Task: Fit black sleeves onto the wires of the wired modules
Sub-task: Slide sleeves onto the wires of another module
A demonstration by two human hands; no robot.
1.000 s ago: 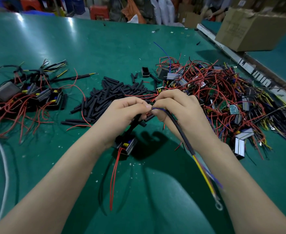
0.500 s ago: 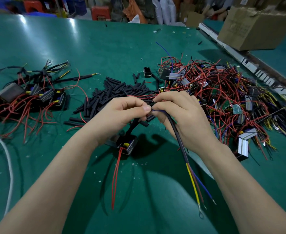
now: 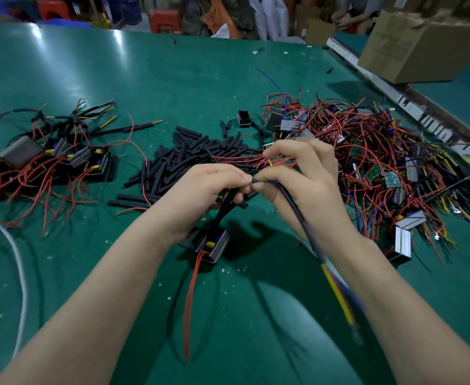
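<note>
My left hand (image 3: 203, 193) and my right hand (image 3: 300, 179) meet fingertip to fingertip above the green table (image 3: 172, 79). The left grips sleeved wires that run down to a small black module (image 3: 211, 244), whose red wires trail toward me. My right thumb and forefinger pinch the top of a black sleeve (image 3: 297, 215); yellow and blue wires (image 3: 339, 295) come out of its lower end, blurred. My other right fingers are lifted. A pile of loose black sleeves (image 3: 189, 157) lies just beyond my hands.
A tangle of unsleeved modules with red wires (image 3: 381, 162) fills the right. A heap of sleeved modules (image 3: 47, 157) sits at the left. A white cable (image 3: 20, 273) curves at the left edge. A cardboard box (image 3: 422, 43) stands far right beyond a metal rail (image 3: 394, 98).
The black sleeve has slid further along the yellow and blue wires, covering more of them. My right hand's outer fingers have lifted and spread. The left hand has barely moved.
</note>
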